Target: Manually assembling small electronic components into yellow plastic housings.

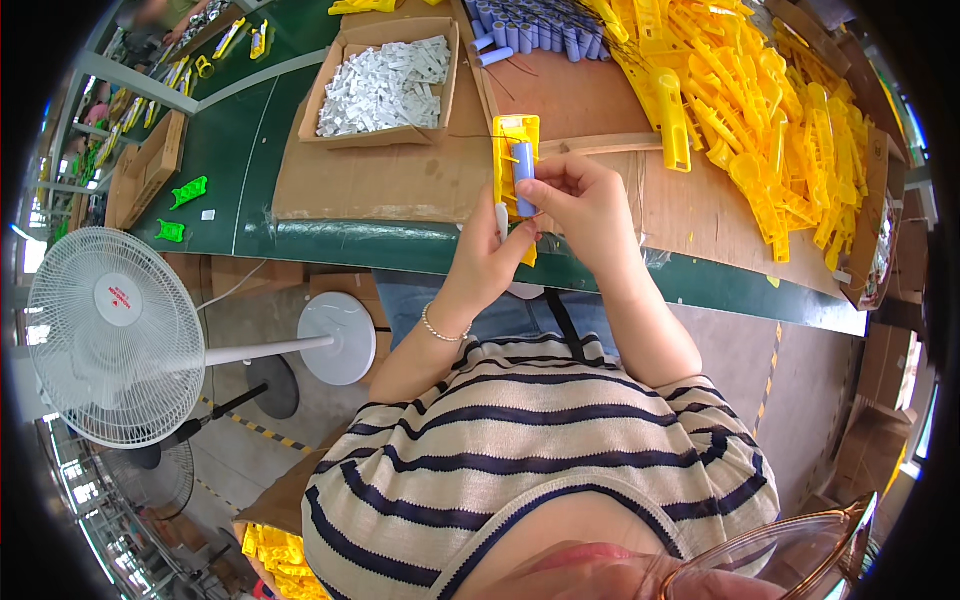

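Observation:
Over the table's near edge, my left hand (487, 262) is closed around a long yellow plastic shell (504, 135), held upright with its hollow side showing. A small white piece (502, 222) sits by the left fingers; whether it is fixed to the shell I cannot tell. My right hand (590, 205) pinches a blue cylindrical battery cell (523, 168) between thumb and fingers. The cell lies against the shell's open side. A thin dark wire runs out from its top toward the left. Fingers hide the lower part of the shell.
A cardboard tray (309, 112) of small white parts stands at the left. More blue cells (540, 32) lie at the back, and yellow shells (740, 110) are heaped at the right. Two green parts (188, 192) lie far left. A white fan (120, 335) stands beside the table.

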A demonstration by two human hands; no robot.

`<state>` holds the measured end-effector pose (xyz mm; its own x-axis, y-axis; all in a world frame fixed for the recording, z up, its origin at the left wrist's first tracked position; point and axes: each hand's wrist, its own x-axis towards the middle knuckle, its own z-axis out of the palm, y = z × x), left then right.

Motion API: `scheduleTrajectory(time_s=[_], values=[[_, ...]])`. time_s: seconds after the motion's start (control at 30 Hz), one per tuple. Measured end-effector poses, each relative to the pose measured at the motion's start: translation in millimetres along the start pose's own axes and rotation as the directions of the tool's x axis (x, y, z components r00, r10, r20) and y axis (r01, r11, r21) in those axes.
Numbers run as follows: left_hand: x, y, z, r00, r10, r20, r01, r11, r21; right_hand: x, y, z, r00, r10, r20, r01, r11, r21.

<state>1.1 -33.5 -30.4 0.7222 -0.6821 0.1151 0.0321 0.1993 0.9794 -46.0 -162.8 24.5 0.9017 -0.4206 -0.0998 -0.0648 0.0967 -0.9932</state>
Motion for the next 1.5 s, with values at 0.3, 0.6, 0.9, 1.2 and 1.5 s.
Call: scheduleTrajectory(time_s=[0.3, 0.6, 0.9, 1.2, 1.5], values=[[-1.1, 2.7, 3.0, 0.997, -0.070, 0.043, 0.077, 0.974, -0.212, 12.9, 17.2, -0.4, 0.997, 0.051, 0.059, -0.062, 0.976, 0.207], [-3.5, 5.2, -7.9, 0.975, -0.221, -0.012, 0.214, 0.956, -0.200, 16.0, 14.4, -2.3, 0.928, 0.192, 0.319, -0.235, 0.967, 0.102], [-53.7, 12.8, -52.2, 0.962, -0.201, -0.185, 0.149, 0.954, -0.262, 130.8, -28.3, 5.9, 0.910, -0.135, 0.392, 0.280, 0.898, -0.340], [-63.5, 5.6, -87.4, 0.929, -0.173, -0.328, 0.088, 0.962, -0.258, 240.9, 11.8, 90.5, 0.802, -0.078, 0.592, 0.595, 0.006, -0.804], [-60.7, 0.9, -104.0, 0.912, -0.221, -0.347, 0.108, 0.942, -0.318, 257.7, 13.1, 102.3, 0.630, 0.201, 0.750, 0.772, -0.267, -0.577]])
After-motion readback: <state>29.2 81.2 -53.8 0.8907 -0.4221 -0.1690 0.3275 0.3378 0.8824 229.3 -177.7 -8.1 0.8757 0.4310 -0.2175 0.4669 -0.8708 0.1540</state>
